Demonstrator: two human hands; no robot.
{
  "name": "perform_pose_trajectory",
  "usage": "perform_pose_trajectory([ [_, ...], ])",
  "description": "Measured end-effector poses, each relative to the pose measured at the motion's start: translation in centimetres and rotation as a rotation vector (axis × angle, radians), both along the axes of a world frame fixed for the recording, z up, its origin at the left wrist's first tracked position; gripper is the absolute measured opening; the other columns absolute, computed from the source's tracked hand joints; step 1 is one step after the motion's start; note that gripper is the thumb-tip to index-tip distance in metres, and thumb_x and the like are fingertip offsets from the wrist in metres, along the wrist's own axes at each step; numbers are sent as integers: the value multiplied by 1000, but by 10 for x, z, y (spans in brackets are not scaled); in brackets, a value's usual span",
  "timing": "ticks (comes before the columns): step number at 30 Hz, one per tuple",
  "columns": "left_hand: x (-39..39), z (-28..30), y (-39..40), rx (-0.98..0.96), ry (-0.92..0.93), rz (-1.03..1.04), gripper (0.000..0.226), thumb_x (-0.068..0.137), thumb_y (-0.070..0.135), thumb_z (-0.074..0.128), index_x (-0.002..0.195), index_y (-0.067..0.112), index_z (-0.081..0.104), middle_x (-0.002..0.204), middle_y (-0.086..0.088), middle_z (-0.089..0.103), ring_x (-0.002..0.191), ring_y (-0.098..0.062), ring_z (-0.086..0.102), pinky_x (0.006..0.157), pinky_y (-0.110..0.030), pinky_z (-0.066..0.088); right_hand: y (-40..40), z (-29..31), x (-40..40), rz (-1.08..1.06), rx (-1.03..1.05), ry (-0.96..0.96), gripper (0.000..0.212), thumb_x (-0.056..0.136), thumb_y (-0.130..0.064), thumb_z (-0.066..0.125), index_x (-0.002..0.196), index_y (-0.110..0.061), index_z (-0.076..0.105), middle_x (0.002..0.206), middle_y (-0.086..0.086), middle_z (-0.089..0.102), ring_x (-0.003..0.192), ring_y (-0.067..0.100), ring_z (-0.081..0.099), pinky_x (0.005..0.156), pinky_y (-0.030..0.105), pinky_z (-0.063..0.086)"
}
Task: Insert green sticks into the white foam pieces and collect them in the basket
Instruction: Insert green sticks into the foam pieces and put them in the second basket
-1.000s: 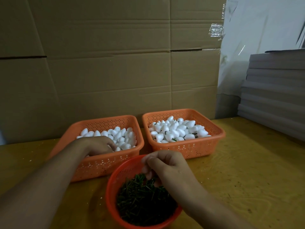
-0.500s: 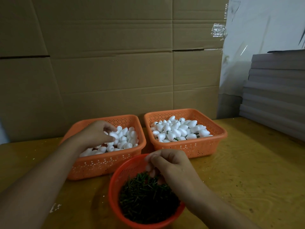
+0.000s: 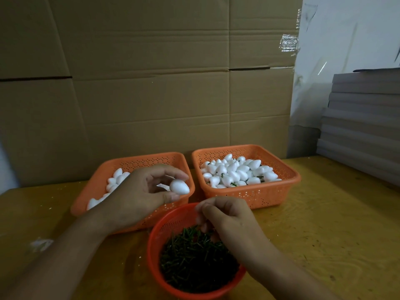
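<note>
We see the left hand [image 3: 138,195] raised over the near right corner of the left-hand orange perforated plastic basket [image 3: 108,169], its thumb and fingers curled to pinch one white egg-shaped foam piece [image 3: 179,187], pointed end turned to the right. That basket holds a heap of plain white foam pieces [image 3: 115,179] (much of it is hidden behind the hand and wrist).

Taking the round red-orange mesh bowl [image 3: 164,226] as our landmark, at the near middle of the yellowish wooden tabletop [image 3: 324,234]: it is filled with short dark green sticks [image 3: 194,263]. The right hand [image 3: 229,217] sits over the bowl's far rim, fingers curled down with their tips bunched together among the sticks; whether they actually grip a stick we cannot tell, as the fingertips hide it.

Behind the bowl and to its left stands the left-hand basket, touching the bowl's rim as far as we can see. Behind the bowl and to its right stands a second orange perforated plastic basket [image 3: 287,169], piled with white foam pieces that carry green sticks [image 3: 236,172]. Beyond both baskets rises a wall of brown corrugated cardboard [image 3: 151,83]. Far to the bowl's right a stack of grey flat boards [image 3: 363,118] rests at the tabletop's edge.
</note>
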State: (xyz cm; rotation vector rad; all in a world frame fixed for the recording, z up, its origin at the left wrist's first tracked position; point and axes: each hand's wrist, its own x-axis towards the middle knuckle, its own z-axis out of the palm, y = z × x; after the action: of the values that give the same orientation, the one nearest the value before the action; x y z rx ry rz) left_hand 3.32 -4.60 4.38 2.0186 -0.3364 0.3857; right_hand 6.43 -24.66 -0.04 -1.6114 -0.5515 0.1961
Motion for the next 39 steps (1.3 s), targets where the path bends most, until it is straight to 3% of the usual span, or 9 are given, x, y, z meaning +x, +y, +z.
perform_pose_trajectory([
  [3, -1, -7, -4, -64, 55, -19, 32, 81, 23, 71, 110, 37, 74, 107, 4, 75, 98, -6, 70, 82, -17, 53, 0, -2, 2, -8, -9, -23, 25, 97, -16, 55, 81, -16, 74, 72, 2, 72, 64, 11, 62, 57, 27, 46],
  [7, 2, -13, -14, -605, 333, -136, 23, 89, 29, 63, 104, 22, 79, 99, -8, 74, 79, -13, 68, 64, -24, 55, 1, -4, 4, -25, -30, -35, 25, 96, -16, 55, 79, -19, 74, 73, 3, 72, 64, 12, 63, 57, 29, 46],
  [10, 7, -15, -16, -813, 442, -95, 27, 84, 30, 65, 96, 10, 78, 94, -14, 74, 70, -15, 69, 59, -25, 57, 1, -5, 4, -28, -42, -52, 25, 95, -17, 54, 80, -22, 74, 73, 4, 73, 63, 16, 62, 56, 32, 46],
  [15, 6, -13, -18, -928, 505, -73, 64, 84, 26, 64, 139, -2, 50, 98, -16, 73, 71, -15, 71, 58, -24, 59, 1, -7, 5, -27, -41, -66, 24, 96, -20, 55, 81, -24, 74, 71, 2, 71, 62, 16, 62, 57, 35, 47],
  [23, 2, -9, -22, -955, 531, -56, 70, 78, 25, 67, 141, -1, 49, 98, -15, 73, 70, -15, 71, 55, -22, 58, 1, -9, 6, -34, -45, -78, 24, 95, -19, 55, 82, -26, 74, 73, 2, 72, 64, 16, 63, 58, 34, 47],
  [26, -1, -12, -22, -827, 450, -34, 45, 80, 22, 69, 121, 7, 61, 102, -16, 72, 78, -17, 72, 63, -24, 59, 0, -8, 6, -27, -45, -89, 23, 95, -20, 55, 83, -25, 74, 75, 3, 73, 64, 15, 63, 59, 33, 48],
  [29, -3, -15, -22, -532, 273, 60, 29, 72, 15, 81, 97, 18, 67, 101, -10, 73, 89, -16, 73, 73, -24, 58, -1, -8, 7, -31, -53, -106, 23, 95, -22, 56, 82, -24, 74, 74, 3, 73, 65, 15, 64, 59, 34, 48],
  [33, -4, -19, -19, -7, -34, 214, 39, 76, -2, 82, 85, 33, 68, 95, 4, 73, 96, -10, 70, 80, -23, 57, -3, -9, 6, -64, -173, -228, 21, 97, -23, 57, 84, -24, 74, 70, -5, 71, 57, 4, 61, 54, 23, 46],
  [39, -2, -23, -16, 123, -62, 219, 40, 77, 0, 81, 88, 36, 67, 98, 12, 71, 100, -7, 67, 88, -31, 57, -1, -10, 0, -34, -457, -514, 18, 91, -25, 54, 96, -24, 71, 78, -14, 69, 66, -2, 58, 60, 16, 43],
])
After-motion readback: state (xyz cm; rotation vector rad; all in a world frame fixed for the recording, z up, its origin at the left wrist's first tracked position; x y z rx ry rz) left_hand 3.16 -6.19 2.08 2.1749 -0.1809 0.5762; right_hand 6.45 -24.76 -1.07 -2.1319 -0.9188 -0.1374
